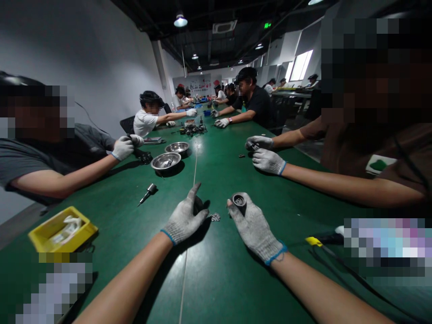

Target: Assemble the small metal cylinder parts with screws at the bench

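In a white knit glove with blue trim, my right hand (254, 225) is closed around a dark cylindrical metal part (239, 201), its hollow end tilted up and small holes showing inside. My left hand (184, 216), gloved the same way, has its index finger stretched forward. A dark round part (200, 205) sits between its thumb and fingers, partly hidden by them. Between the two hands, a small cluster of metal rings or nuts (215, 217) lies on the green table (216, 279). Further left, a tool with a thick metal head and narrow tip (147, 194) lies on the tabletop.
Two steel bowls (165, 162) stand ahead to the left, the nearer holding small parts. A yellow bin (64, 231) with white items is at left. Co-workers' gloved hands (268, 160) work at right and left. A cable (354, 283) runs along the right side.
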Demonstrator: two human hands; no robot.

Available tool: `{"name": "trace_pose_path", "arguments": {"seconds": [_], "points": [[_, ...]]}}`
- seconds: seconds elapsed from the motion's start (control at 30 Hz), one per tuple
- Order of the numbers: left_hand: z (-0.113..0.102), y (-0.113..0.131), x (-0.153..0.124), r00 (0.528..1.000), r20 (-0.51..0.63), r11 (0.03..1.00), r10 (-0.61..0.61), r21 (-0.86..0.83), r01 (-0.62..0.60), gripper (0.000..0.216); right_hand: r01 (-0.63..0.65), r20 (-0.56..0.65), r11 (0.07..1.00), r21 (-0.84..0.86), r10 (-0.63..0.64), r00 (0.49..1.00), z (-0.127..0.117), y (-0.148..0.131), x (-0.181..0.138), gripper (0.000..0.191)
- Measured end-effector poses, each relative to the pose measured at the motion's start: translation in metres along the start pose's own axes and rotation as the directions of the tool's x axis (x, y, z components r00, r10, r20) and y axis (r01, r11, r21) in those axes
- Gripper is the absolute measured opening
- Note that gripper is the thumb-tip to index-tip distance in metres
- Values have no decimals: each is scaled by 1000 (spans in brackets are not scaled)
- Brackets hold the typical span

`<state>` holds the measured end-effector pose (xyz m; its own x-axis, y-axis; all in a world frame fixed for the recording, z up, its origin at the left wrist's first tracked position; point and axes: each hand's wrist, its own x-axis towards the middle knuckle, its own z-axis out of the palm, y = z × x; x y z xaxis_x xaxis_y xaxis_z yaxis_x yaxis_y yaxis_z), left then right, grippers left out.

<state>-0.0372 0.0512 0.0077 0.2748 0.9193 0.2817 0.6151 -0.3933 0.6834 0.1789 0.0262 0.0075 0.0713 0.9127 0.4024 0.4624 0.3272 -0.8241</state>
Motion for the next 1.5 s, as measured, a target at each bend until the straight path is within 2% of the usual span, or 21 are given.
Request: {"name": "trace_pose_path", "arguments": {"seconds": [0.1,0.17,0.2,0.27,0.37,0.47,0.53,0.7,0.8,0.9,1.03,1.2,1.33,1.5], "points": [[4,-4,-2,997,-54,997,63,58,-60,97,-35,-6,999,2,35,999,-1,0,0,43],[5,-7,-3,973,-172,977,156,169,-127,102,-56,-22,998,-1,56,998,0,3,1,43],[4,-9,-3,942,-252,957,220,241,-159,103,-61,-36,998,-2,61,997,0,4,1,43],[3,-11,-2,851,-400,909,341,372,-190,102,-59,-71,998,0,59,996,2,7,1,43],[0,-12,-1,738,-528,876,420,449,-177,100,-30,-109,1000,10,31,994,4,10,3,44],[-2,-11,0,685,-567,863,457,469,-188,101,2,-123,1000,20,0,992,5,10,4,44],[-2,-9,-1,668,-544,837,507,496,-231,100,18,-115,1000,24,-15,993,4,9,5,45],[0,-7,-2,649,-460,770,606,544,-334,97,-56,-36,997,49,58,998,3,7,2,46],[1,-8,-1,659,-457,775,597,540,-328,97,-117,5,991,67,117,993,3,8,1,49],[1,-9,0,683,-453,799,572,494,-342,98,-124,-1,990,72,124,992,3,9,1,50],[1,-10,-1,685,-455,808,569,466,-361,101,-120,30,989,88,118,993,2,7,0,49],[1,-11,-2,751,-395,824,529,451,-343,100,-124,44,985,123,119,992,0,1,-2,49],[0,-13,-2,754,-438,854,489,419,-310,99,-113,28,987,111,110,994,-1,-1,-3,46],[1,-18,-1,796,-424,879,432,394,-268,99,-116,50,986,121,111,993,-1,-1,-2,46]]}}
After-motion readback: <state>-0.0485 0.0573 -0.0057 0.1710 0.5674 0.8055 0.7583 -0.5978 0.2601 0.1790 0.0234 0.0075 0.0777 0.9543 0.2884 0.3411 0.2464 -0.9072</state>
